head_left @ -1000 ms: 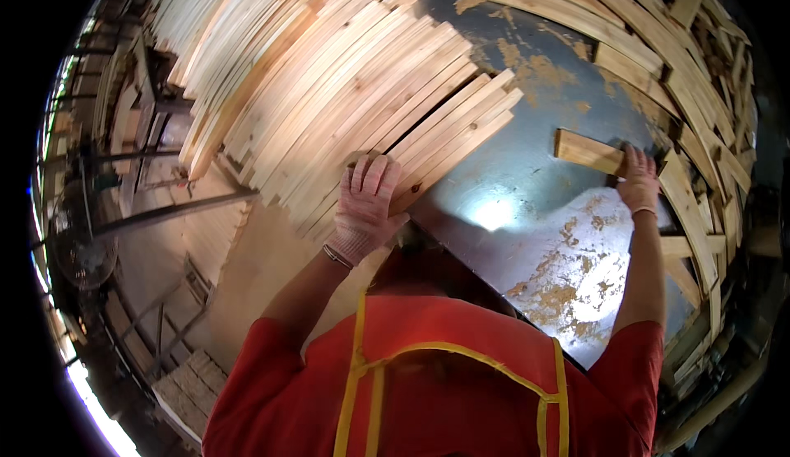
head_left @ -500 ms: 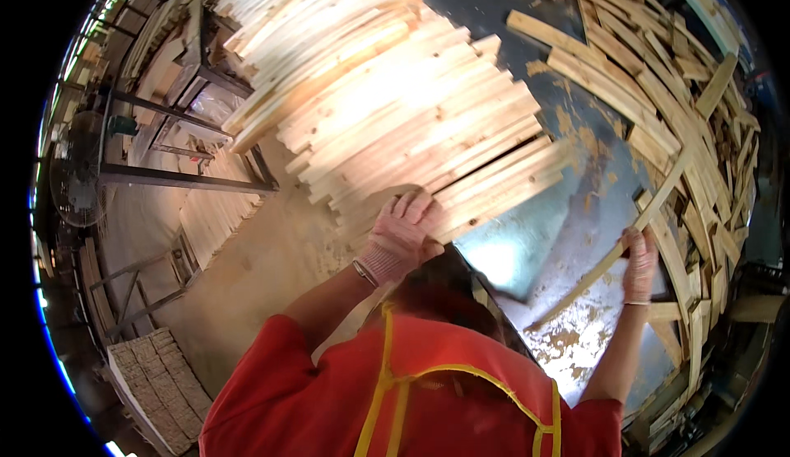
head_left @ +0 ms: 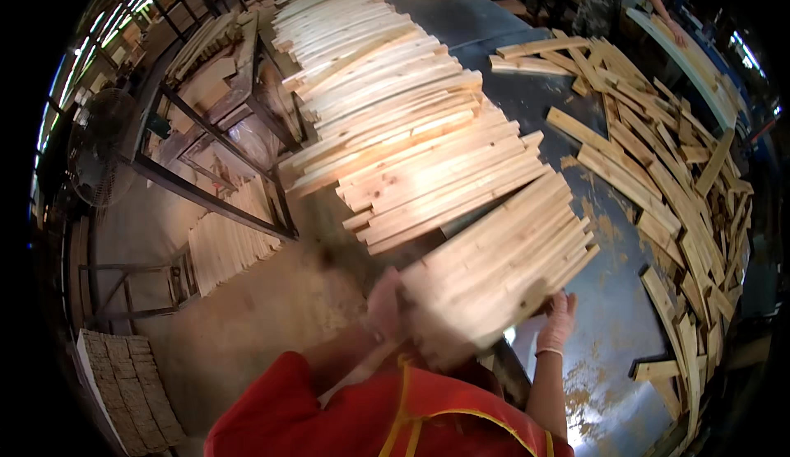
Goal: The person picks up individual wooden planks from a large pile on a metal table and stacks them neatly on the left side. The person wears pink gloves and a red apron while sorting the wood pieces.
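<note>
A group of pale wooden slats lies side by side, angled away from a long row of slats beyond it. My left hand, gloved and smeared by motion, is at the group's left ends. My right hand, in a pale glove, has its fingers curled at the group's near right edge, partly hidden by the wood. The group appears held between both hands; whether it is fully off the table cannot be seen.
A metal tabletop with sawdust patches lies to the right, bearing a jumbled heap of slats. Left are a dark metal frame, a fan and a stacked block of timber. Another person's arm shows far right.
The thin strip is no longer in my right hand, which has moved left to the slats. A near group has swung apart from the row. My left hand has shifted to its ends.
</note>
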Motion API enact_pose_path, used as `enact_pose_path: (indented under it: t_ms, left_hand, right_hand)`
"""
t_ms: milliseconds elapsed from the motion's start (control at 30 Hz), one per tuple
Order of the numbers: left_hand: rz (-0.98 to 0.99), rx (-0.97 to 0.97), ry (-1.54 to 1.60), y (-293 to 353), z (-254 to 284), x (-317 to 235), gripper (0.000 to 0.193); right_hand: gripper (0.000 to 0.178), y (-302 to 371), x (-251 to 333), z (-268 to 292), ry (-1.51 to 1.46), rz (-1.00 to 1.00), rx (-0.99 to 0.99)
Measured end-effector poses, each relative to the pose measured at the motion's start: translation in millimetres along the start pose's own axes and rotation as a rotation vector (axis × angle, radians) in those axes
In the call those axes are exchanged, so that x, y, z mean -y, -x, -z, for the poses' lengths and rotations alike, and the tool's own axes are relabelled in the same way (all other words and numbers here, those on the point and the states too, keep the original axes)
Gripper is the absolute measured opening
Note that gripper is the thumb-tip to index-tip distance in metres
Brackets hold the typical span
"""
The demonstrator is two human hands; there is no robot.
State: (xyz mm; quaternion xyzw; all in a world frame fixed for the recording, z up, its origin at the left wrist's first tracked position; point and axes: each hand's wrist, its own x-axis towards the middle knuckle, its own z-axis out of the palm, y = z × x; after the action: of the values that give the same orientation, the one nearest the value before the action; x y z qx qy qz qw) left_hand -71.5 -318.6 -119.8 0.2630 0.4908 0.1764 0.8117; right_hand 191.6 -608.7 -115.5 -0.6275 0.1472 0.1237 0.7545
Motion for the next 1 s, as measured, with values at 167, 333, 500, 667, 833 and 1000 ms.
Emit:
enact_pose_path:
  t_ms: [167, 333, 500, 667, 833, 1000]
  left_hand:
    - [-0.041, 0.455, -1.225, 61.5, -27.3, -13.0, 0.071]
    - [-0.308, 0.306, -1.411, 22.2, -136.8, -55.0, 0.081]
    - [-0.205, 0.367, -1.574, -36.7, -232.7, -23.2, 0.090]
    - [-0.350, 0.303, -1.664, -26.3, -274.5, 23.1, 0.111]
    - [-0.332, 0.382, -1.551, 3.8, -313.7, 15.1, 0.101]
    - [-0.644, 0.529, -1.332, 71.0, -370.5, -44.2, 0.097]
  right_hand:
    - [0.077, -34.6, 28.2, 26.3, 0.099, 0.067, -0.088]
    - [0.080, -63.5, 34.8, 54.4, 0.208, 0.038, 0.043]
    - [0.070, -81.5, 59.2, 49.8, 0.625, -0.030, 0.260]
    - [0.062, -96.1, 41.1, 65.3, 0.509, 0.001, 0.255]
    - [0.059, -73.0, 74.2, 68.4, 0.172, -0.070, 0.127]
    - [0.065, -29.7, 195.5, 47.5, 0.190, 0.317, 0.075]
